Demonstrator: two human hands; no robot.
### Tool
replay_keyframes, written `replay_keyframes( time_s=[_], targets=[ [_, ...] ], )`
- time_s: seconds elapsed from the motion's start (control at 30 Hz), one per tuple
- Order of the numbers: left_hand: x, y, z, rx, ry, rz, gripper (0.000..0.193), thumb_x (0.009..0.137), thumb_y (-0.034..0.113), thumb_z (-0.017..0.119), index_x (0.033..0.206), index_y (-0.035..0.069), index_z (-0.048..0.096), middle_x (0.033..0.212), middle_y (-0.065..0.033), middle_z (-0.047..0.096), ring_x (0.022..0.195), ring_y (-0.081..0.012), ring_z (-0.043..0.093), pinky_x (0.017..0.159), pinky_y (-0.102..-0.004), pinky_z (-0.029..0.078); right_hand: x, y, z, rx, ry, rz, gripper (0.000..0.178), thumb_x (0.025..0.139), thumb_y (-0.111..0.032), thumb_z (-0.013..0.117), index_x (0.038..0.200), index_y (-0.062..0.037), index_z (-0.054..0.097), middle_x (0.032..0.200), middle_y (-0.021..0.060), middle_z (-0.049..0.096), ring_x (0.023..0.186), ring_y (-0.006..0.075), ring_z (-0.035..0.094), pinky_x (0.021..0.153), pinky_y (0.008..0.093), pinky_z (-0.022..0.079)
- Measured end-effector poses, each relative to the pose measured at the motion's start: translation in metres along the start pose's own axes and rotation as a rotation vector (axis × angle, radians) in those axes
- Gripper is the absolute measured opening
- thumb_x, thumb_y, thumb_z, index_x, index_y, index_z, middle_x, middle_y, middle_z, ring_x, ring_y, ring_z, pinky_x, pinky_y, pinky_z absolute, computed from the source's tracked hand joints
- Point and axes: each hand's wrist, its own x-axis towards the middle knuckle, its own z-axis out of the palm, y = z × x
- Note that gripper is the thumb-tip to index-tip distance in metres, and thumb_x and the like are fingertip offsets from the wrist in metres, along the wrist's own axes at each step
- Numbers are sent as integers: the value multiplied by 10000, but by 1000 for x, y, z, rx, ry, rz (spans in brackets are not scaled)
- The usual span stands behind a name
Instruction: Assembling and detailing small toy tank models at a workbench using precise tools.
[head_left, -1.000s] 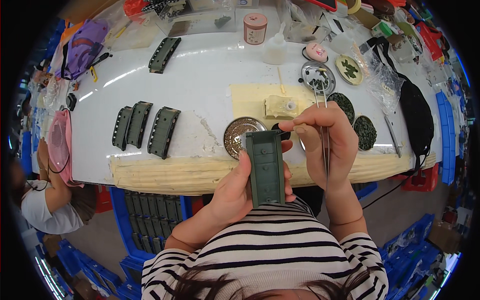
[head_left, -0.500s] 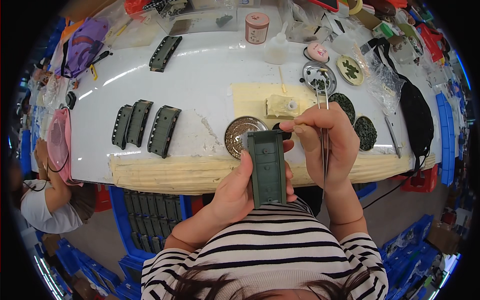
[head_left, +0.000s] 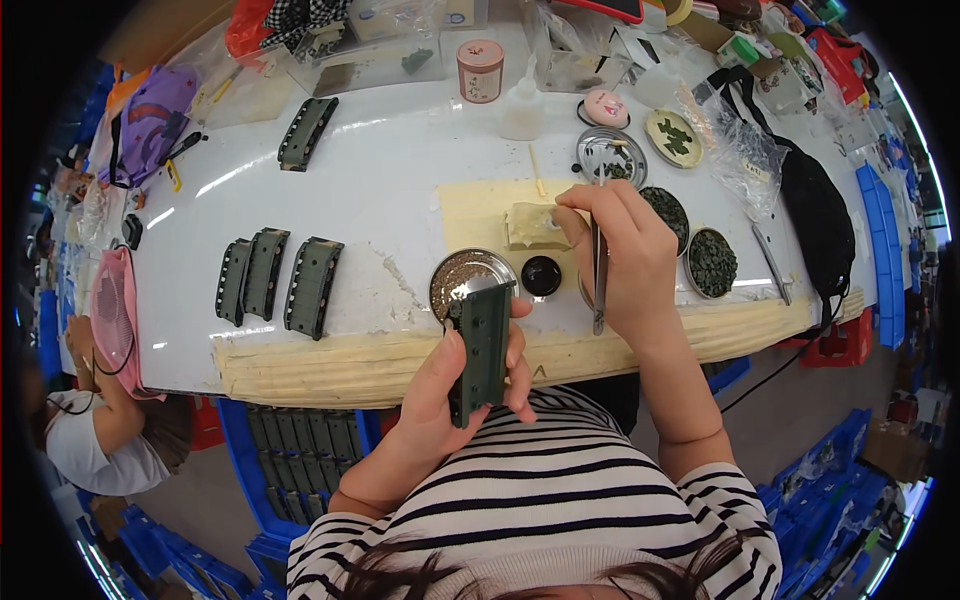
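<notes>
My left hand (head_left: 432, 388) grips a dark green channel-shaped plastic piece (head_left: 484, 350), tilted on its side near the table's front edge. In my right hand (head_left: 634, 265) is a pair of metal tweezers (head_left: 599, 285), lying across the palm. The thumb and forefinger of that hand are pinched together at the right end of a yellowish tape-covered block (head_left: 533, 228); whether they hold something small is hidden. Behind the green piece stands a metal dish of brown grains (head_left: 468, 272). A small round black pot (head_left: 541, 276) sits between it and my right hand.
Several similar curved green pieces (head_left: 313, 286) lie to the left, one farther back (head_left: 307, 133). Dishes of small dark green parts (head_left: 711, 263) stand right. A white squeeze bottle (head_left: 522, 108) and pink tin (head_left: 480, 72) are behind. Another person's arm (head_left: 92, 375) shows at far left.
My right hand has moved off the green piece's top edge to the taped block. My left hand has turned the piece onto its side and shifted slightly left. The black pot is now uncovered.
</notes>
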Motion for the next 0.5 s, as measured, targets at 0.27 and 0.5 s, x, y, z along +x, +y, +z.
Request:
replay_keyframes(
  time_s=[0.27,0.5],
  targets=[
    [-8,10,7,172,165,-51,756,812,488,688,1274,-40,407,990,-67,483,763,-152,577,578,-262,490,-6,23,-52,-103,17,115,250,941,-96,535,1177,-26,580,1072,199,601,981,319,597,807,325,473],
    [5,3,13,528,302,103,848,755,675,651,1164,-49,483,608,58,385,485,-81,464,430,-174,346,-16,58,-75,-162,-168,356,154,880,-56,604,1030,-43,635,884,109,597,770,248,640,669,312,489]
  ],
)
